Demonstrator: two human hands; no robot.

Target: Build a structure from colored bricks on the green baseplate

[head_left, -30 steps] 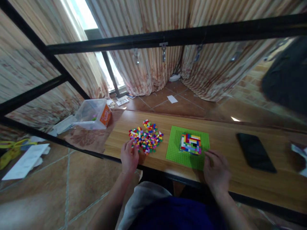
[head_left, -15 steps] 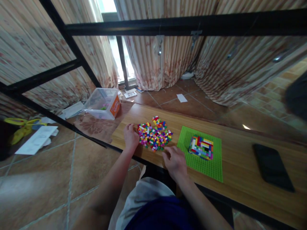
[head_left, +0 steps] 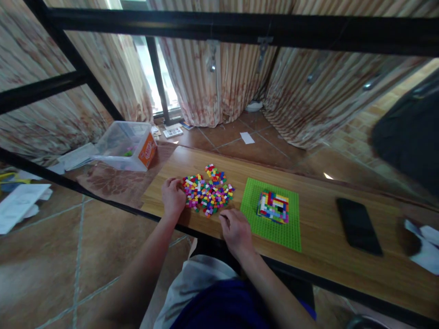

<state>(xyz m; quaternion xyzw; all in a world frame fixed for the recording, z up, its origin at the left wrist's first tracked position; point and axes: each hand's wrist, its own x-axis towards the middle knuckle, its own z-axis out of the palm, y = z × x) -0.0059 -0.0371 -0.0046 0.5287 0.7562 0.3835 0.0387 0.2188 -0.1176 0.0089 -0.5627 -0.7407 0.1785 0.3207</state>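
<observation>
A heap of small coloured bricks [head_left: 208,194] lies on the wooden table [head_left: 329,256]. My left hand [head_left: 173,197] rests at the heap's left edge with its fingers curled against the bricks. My right hand [head_left: 236,230] sits at the heap's near right corner, fingers bent down toward the bricks; what they hold, if anything, is hidden. To the right lies a green baseplate [head_left: 272,230] carrying a square wall of mixed-colour bricks [head_left: 273,206].
A black phone [head_left: 358,225] lies on the table further right, with white paper [head_left: 425,249] beyond it. A clear plastic box [head_left: 125,145] with an orange label stands on the floor at the left. Black frame bars [head_left: 240,29] cross overhead.
My right hand moved from beside the green baseplate to the right side of the brick heap. My left hand shifted to the heap's left edge. The view swung slightly.
</observation>
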